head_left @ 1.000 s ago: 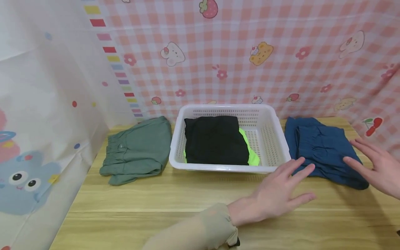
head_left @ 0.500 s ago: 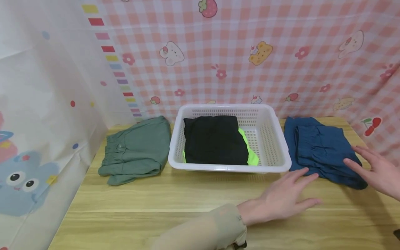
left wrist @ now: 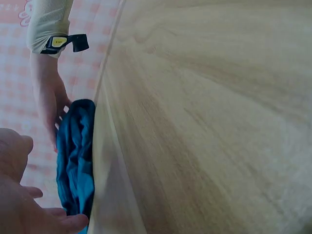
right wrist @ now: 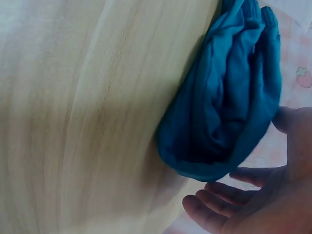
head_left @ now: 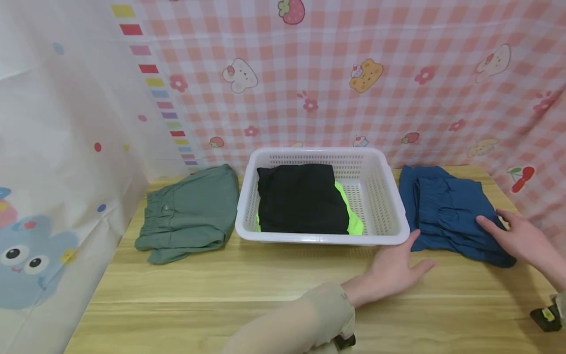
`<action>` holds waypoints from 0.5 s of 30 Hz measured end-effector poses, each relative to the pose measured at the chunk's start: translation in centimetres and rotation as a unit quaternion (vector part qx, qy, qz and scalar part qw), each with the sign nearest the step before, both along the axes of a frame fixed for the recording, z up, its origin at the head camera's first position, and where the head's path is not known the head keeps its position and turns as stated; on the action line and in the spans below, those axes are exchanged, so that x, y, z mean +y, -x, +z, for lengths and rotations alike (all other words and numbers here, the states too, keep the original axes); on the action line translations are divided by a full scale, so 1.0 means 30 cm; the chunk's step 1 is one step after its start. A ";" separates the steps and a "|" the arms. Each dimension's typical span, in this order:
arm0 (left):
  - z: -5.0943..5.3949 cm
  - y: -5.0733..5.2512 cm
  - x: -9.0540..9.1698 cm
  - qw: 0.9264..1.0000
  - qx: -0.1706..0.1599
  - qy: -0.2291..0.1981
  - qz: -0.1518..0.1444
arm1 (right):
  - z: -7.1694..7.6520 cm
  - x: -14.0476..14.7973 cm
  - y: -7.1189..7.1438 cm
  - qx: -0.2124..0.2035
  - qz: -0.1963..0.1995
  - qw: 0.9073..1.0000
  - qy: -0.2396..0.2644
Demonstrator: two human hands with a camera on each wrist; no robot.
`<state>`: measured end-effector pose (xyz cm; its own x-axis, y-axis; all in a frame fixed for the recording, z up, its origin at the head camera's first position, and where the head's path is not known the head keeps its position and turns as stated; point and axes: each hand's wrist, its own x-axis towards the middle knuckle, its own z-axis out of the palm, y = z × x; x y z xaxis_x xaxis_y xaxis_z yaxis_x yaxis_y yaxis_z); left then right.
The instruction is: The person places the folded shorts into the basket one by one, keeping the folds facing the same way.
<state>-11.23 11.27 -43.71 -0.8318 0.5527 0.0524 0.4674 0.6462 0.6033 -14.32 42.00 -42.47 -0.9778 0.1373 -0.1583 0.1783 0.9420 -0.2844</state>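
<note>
A folded blue garment with a gathered elastic waistband (head_left: 453, 209), likely shorts or trousers, lies to the right of the white basket. My right hand (head_left: 523, 238) is at its right edge, thumb over the top and fingers spread along the side in the right wrist view. My left hand (head_left: 391, 273) reaches to the garment's near left corner, by the basket's front right corner, its fingers extended and partly hidden. Neither hand visibly grips the cloth. Seen from the left wrist, the blue garment (left wrist: 78, 156) is a thick folded stack between both hands.
The white perforated basket (head_left: 323, 239) holds a folded black garment (head_left: 302, 199) over a neon-green one (head_left: 355, 223). Left of it lies a folded green garment (head_left: 190, 211) with an elastic waistband. A checked curtain (head_left: 283, 88) hangs behind the wooden table (head_left: 199, 295).
My right hand has moved left and slightly down onto the blue garment's right edge. My left hand has shifted beside its near left corner. The garments and basket keep their places.
</note>
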 end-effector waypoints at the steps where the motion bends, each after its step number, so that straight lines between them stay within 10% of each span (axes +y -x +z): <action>1: -0.005 0.002 0.001 1.000 -0.004 -0.011 0.006 | -0.005 0.004 0.005 -0.002 -0.003 1.000 0.001; 9: -0.025 0.017 0.029 0.992 -0.049 -0.107 0.043 | -0.018 -0.006 0.021 -0.008 -0.024 1.000 0.005; 15: -0.020 0.026 0.051 0.952 -0.156 -0.239 0.110 | -0.026 -0.016 0.032 0.002 -0.010 1.000 0.000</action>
<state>-12.02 12.81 -44.31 -0.9407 0.3390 -0.0147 0.1025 0.3253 0.9400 -15.30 41.53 -43.24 -0.9756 0.1566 -0.1538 0.1955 0.9383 -0.2851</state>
